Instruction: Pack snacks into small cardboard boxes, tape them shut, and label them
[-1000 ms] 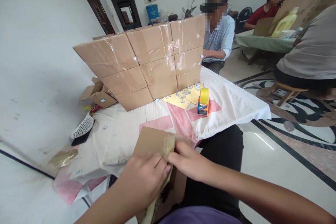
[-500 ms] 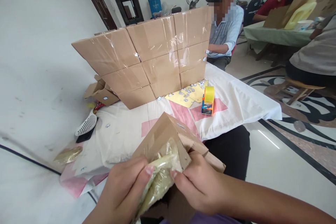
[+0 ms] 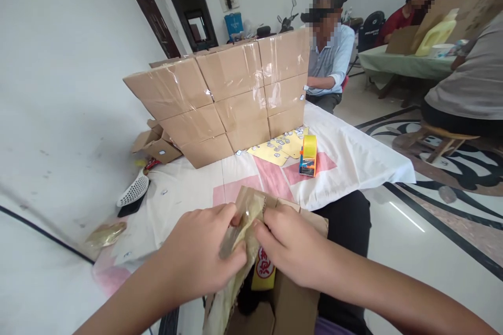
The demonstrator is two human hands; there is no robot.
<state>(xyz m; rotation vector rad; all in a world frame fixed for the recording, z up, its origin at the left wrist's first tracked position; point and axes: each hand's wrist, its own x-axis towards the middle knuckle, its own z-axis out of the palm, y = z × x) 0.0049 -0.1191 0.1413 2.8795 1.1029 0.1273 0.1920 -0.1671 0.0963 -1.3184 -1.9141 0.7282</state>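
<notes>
Open brown cardboard box (image 3: 296,306), unlidded side up, held over the person's lap at the near edge of the table. Along its upper left edge runs a crinkled strip of translucent yellowish adhesive tape (image 3: 253,212); raw corrugation shows beside it. Inside the box, partly covered by the right hand: a yellow packet with a red-and-white printed emblem (image 3: 263,275). Interior behind it dark, contents not readable.

Right hand (image 3: 288,243): closed, thumb and bent forefinger pinching the taped edge of the box. Left hand (image 3: 204,254): fingertips bent at the tape strip, thumb set apart from them with a moderate gap; from where I stand, cannot tell whether it grips.

Beyond the hands, a white tablecloth with pink patches (image 3: 361,162). On it, an orange-and-blue dispenser with a roll of yellow tape (image 3: 308,156), upright, just beside a yellow sheet dotted with small outlined stickers (image 3: 279,149). Behind these, a wall of brown cartons bound with clear tape (image 3: 218,99), three rows of three facing us. To its left, a small open brown carton (image 3: 159,146); nearer, a white perforated paddle (image 3: 134,189) above a flat black object (image 3: 133,209).

Behind the cartons, a co-worker in a light blue shirt (image 3: 336,57), hands hidden from view.
</notes>
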